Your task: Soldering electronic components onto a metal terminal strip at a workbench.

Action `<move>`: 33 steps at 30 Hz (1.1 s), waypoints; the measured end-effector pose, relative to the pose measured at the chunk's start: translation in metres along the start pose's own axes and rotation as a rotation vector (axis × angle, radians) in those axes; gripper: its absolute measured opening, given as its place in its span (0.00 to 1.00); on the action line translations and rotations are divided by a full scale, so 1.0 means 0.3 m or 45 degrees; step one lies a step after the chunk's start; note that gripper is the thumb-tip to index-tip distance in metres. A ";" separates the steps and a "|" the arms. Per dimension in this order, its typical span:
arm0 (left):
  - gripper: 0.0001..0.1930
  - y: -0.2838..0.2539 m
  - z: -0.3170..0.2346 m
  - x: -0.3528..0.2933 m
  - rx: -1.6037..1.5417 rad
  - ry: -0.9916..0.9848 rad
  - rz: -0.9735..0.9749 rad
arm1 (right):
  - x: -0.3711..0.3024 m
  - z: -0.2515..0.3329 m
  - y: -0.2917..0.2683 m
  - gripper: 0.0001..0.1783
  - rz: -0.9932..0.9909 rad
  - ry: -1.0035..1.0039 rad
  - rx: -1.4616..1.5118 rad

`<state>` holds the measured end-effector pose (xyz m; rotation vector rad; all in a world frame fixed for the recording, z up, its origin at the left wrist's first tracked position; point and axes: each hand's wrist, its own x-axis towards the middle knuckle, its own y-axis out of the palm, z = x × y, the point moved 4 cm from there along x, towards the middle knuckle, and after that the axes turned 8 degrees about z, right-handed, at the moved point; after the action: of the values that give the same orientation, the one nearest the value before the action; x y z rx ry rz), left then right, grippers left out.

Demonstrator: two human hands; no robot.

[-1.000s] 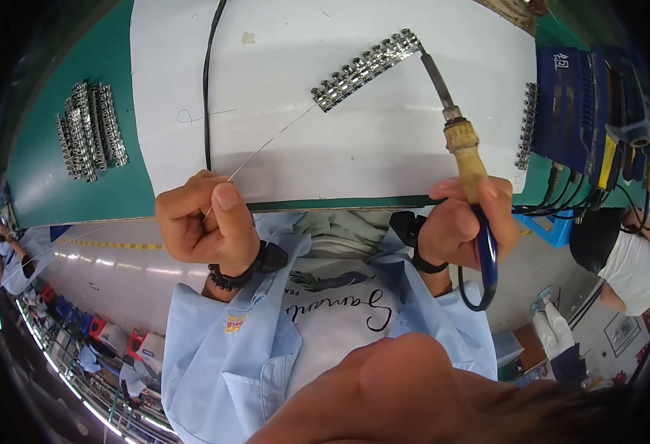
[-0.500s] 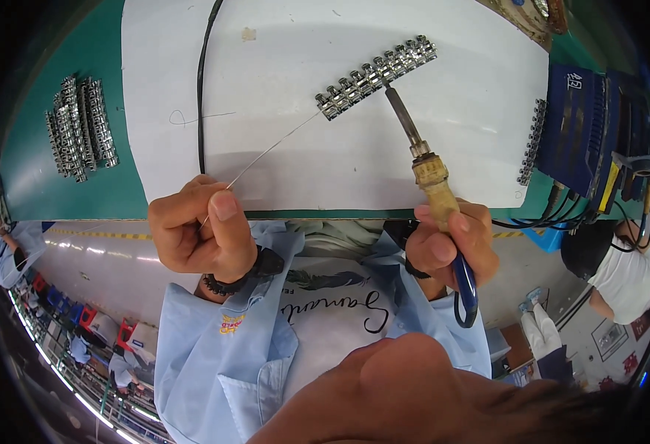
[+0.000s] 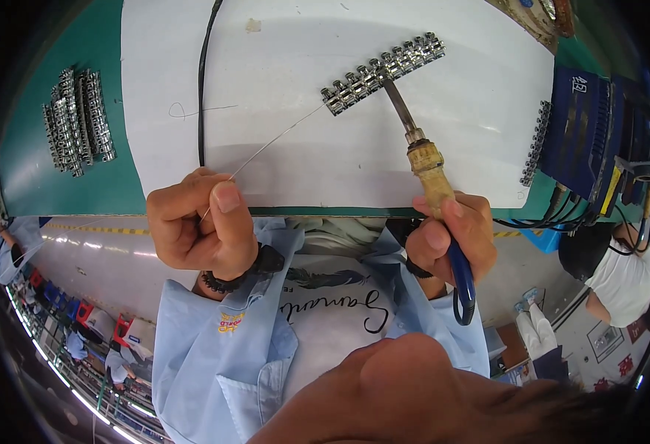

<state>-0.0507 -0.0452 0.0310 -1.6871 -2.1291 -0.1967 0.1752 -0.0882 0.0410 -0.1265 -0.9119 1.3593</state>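
As the left hand (image 3: 203,226) pinches wire (image 3: 280,135), the right (image 3: 469,226) grips a soldering iron (image 3: 427,164) seemingly touching metal links (image 3: 355,86).

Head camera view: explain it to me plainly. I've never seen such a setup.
There is no robot here, only a person's two bare hands. A wide fisheye camera worn on the head looks down at them, so straight edges bend. The left hand pinches a thin wire that runs to the left end of a metal strip. The right hand holds a soldering iron, its tip near the strip's middle. The strip lies on a white sheet, with a black cable to its left. Further left, more strips lie on the green table.
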 end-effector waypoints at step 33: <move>0.10 0.007 -0.028 -0.014 0.029 -0.059 0.001 | -0.021 -0.023 -0.030 0.15 -0.152 0.017 0.097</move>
<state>-0.0461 -0.0515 0.0366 -1.6953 -2.1555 -0.1333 0.1870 -0.0932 0.0383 -0.0227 -0.8423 1.2790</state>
